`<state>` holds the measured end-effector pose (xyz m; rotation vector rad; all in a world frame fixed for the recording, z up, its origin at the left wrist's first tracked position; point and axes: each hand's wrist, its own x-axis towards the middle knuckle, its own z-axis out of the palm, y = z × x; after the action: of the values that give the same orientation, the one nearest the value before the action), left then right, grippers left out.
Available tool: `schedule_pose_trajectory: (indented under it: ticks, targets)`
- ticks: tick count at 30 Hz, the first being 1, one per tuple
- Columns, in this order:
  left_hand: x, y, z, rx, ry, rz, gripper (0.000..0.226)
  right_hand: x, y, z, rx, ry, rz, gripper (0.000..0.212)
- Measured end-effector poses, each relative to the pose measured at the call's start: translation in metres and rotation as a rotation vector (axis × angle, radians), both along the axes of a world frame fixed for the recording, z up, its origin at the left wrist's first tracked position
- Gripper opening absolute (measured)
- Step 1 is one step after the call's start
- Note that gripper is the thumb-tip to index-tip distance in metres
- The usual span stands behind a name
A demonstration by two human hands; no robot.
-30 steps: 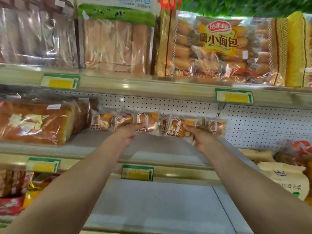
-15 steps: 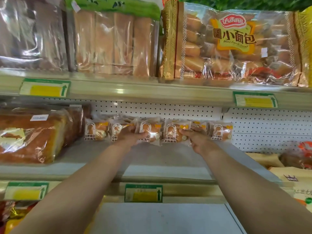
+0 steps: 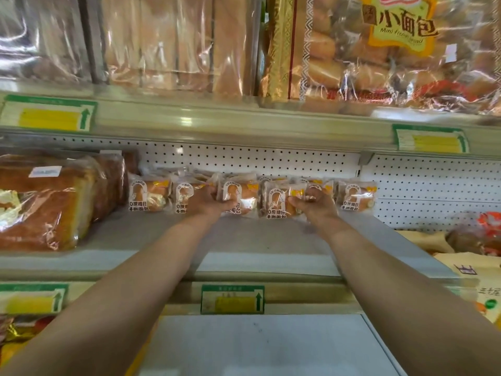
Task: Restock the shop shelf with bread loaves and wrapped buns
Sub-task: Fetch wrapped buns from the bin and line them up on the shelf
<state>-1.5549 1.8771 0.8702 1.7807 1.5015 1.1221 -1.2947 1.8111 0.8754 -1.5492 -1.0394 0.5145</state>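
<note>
A row of small wrapped buns stands upright at the back of the middle shelf (image 3: 244, 240), against the pegboard. My left hand (image 3: 207, 202) grips one wrapped bun (image 3: 240, 195) near the row's centre, thumb under its lower edge. My right hand (image 3: 314, 203) holds the neighbouring bun (image 3: 276, 200) by its right side, fingers curled round the wrapper. More buns stand at the row's left end (image 3: 147, 194) and right end (image 3: 356, 196). Large wrapped bread loaves (image 3: 46, 210) lie at the shelf's left.
The top shelf holds sliced loaves (image 3: 168, 42) and a big bag of mini French bread (image 3: 393, 50). Price tags (image 3: 231, 299) line the shelf fronts. Paper-bagged goods (image 3: 474, 275) sit at the right. A lower shelf board (image 3: 257, 346) lies below.
The camera has moved closer to the shelf. Both hands stay on the two central buns, shifting them slightly at the back of the shelf.
</note>
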Motion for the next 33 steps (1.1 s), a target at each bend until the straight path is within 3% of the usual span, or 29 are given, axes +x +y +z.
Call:
schedule_pose_trajectory:
  ticks: [4, 7, 12, 16, 24, 28, 33]
  targets:
    - [0.001, -0.004, 0.001, -0.004, 0.005, 0.005, 0.05, 0.0, 0.0, -0.002, -0.046, -0.033, -0.01, 0.075]
    - [0.001, -0.005, 0.001, 0.008, 0.04, 0.018, 0.053, -0.005, 0.0, -0.005, -0.075, -0.022, 0.002, 0.085]
    - [0.001, -0.006, -0.001, 0.024, 0.032, 0.045, 0.036, -0.005, 0.001, -0.009, -0.096, -0.027, 0.003, 0.079]
    - [0.002, -0.006, -0.001, 0.019, 0.009, 0.069, 0.048, -0.007, 0.002, -0.007, -0.118, -0.053, -0.022, 0.081]
    - [0.007, 0.0, -0.003, 0.065, 0.005, 0.083, 0.05, -0.013, 0.005, -0.009, -0.108, -0.098, -0.055, 0.041]
    - [0.007, -0.003, -0.003, 0.073, -0.023, 0.066, 0.038, -0.017, 0.005, -0.009, -0.152, -0.126, -0.029, 0.055]
    - [0.007, -0.004, -0.003, 0.087, 0.055, 0.089, 0.041, -0.016, 0.006, -0.01, -0.191, -0.126, -0.045, 0.069]
